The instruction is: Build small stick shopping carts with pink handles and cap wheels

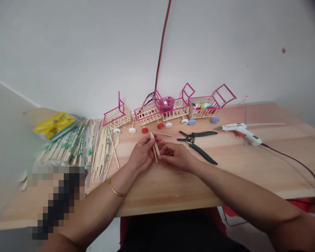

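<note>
Over the middle of the table my left hand [144, 154] is closed around a few short wooden sticks [155, 149], pale and held close together at a slant. My right hand [177, 155] has its fingers curled, thumb and index at the lower ends of these same sticks. Just behind the hands a single loose stick [164, 134] lies on the wood. To the right of my right hand rest wire cutters [191, 138] with dark green handles, their jaws spread. Further right lies a white hot glue gun [243, 132] with a glue stick in its back.
Small stick-built carts [147, 113] with magenta rims and bottle-cap wheels line the wall; a cup of magenta liquid [167, 104] stands among them. Loose chopsticks [101, 154], wrapped chopsticks [65, 147] and a yellow packet [55, 126] lie left. The glue gun's cord [294, 157] runs off right.
</note>
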The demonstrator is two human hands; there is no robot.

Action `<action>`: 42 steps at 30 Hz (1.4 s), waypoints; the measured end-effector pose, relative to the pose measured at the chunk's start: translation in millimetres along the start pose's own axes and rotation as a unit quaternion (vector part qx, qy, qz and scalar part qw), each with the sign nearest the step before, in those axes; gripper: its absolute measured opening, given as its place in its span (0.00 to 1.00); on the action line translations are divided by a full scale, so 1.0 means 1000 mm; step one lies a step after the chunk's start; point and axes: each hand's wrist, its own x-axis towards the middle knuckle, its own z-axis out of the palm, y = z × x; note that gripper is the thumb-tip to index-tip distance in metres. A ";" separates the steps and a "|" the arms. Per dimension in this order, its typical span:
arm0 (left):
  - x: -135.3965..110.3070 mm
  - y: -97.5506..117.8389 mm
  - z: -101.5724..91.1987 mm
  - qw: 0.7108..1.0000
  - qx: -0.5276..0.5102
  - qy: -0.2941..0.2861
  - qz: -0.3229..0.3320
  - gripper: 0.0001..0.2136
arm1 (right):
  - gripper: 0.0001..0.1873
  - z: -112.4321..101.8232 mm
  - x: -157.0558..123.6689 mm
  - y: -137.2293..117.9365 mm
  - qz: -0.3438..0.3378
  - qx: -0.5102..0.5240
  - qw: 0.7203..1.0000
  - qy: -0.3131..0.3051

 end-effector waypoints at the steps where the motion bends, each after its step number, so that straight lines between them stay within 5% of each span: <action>1: -0.001 0.000 0.000 1.000 0.008 -0.003 0.001 0.07 | 0.07 -0.002 0.001 -0.001 -0.002 -0.014 1.000 0.003; 6: -0.006 0.003 0.000 0.994 0.070 -0.052 0.069 0.07 | 0.11 -0.019 0.003 -0.008 -0.055 -0.107 0.985 0.119; 11: -0.014 0.000 0.000 0.943 0.255 -0.122 0.177 0.07 | 0.09 -0.027 -0.004 -0.017 -0.141 -0.158 0.953 0.219; 20: -0.015 -0.006 0.002 0.865 0.441 -0.143 0.192 0.08 | 0.15 -0.028 0.002 -0.010 -0.231 -0.153 0.954 0.110; 29: -0.016 0.000 0.001 0.805 0.535 -0.135 0.217 0.11 | 0.08 -0.016 0.001 -0.018 -0.204 -0.129 0.960 0.142; 39: -0.014 -0.005 0.003 0.857 0.472 -0.153 0.140 0.16 | 0.09 -0.028 0.004 -0.018 -0.156 -0.076 0.980 0.099; 42: -0.010 -0.003 0.000 0.892 0.425 -0.093 0.127 0.14 | 0.10 -0.035 0.006 -0.016 -0.122 -0.032 0.981 0.149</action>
